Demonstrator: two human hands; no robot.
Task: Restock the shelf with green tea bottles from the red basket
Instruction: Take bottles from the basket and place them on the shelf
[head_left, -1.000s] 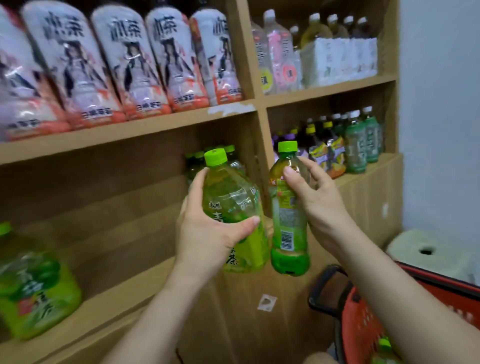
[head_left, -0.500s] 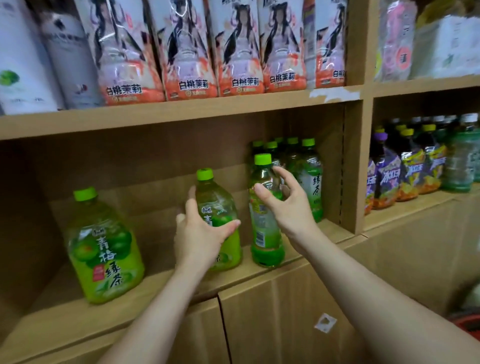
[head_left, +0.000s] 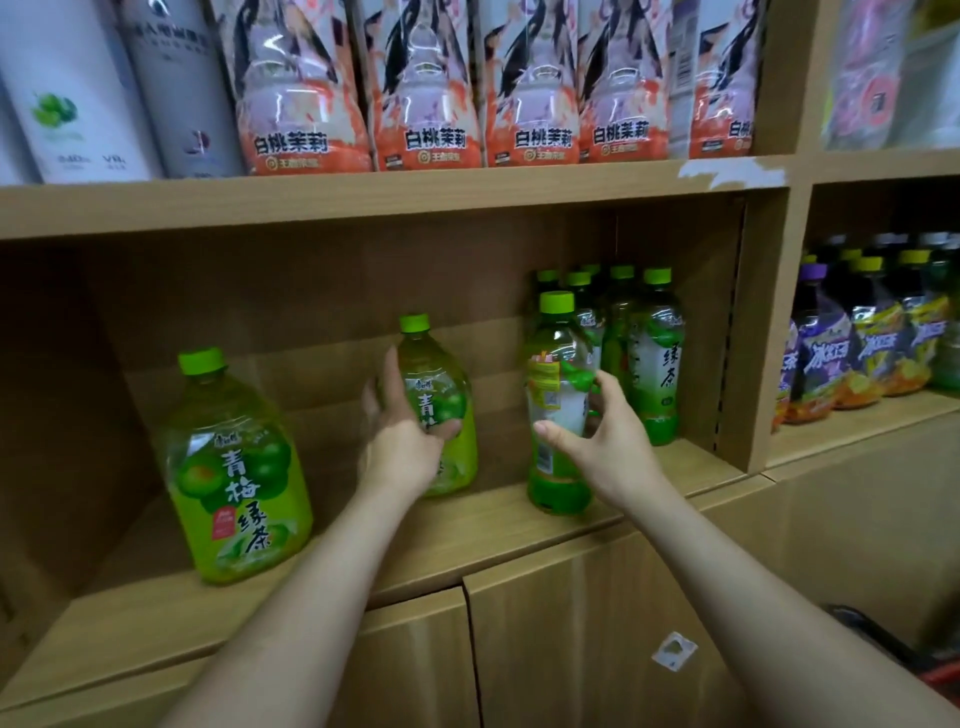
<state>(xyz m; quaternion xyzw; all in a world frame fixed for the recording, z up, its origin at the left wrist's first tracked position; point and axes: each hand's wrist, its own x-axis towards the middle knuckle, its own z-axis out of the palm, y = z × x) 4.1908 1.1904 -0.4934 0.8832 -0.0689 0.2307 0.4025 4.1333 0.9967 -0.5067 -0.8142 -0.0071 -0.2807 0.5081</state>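
Two green tea bottles stand on the middle shelf board (head_left: 467, 535). My left hand (head_left: 405, 447) is wrapped around the wide green tea bottle (head_left: 441, 374), thumb across its front. My right hand (head_left: 602, 441) holds the slim green tea bottle (head_left: 556, 364) loosely, thumb in front and fingers at its right side. Behind the slim one, several matching slim green tea bottles (head_left: 654, 358) stand against the right divider. A large green plum tea bottle (head_left: 234, 467) stands at the left. Only a sliver of the red basket (head_left: 945, 675) shows at the bottom right.
The upper shelf carries peach jasmine tea packs (head_left: 421, 88) and white bottles (head_left: 78, 88). The right bay holds purple and yellow iced tea bottles (head_left: 852, 343). Cabinet doors (head_left: 571, 649) close the space below the shelf. The shelf's back left is unoccupied.
My view has moved closer to the shelf. Both bottles have come down from mid-air and now stand on the shelf board. My right hand's fingers have spread wider.
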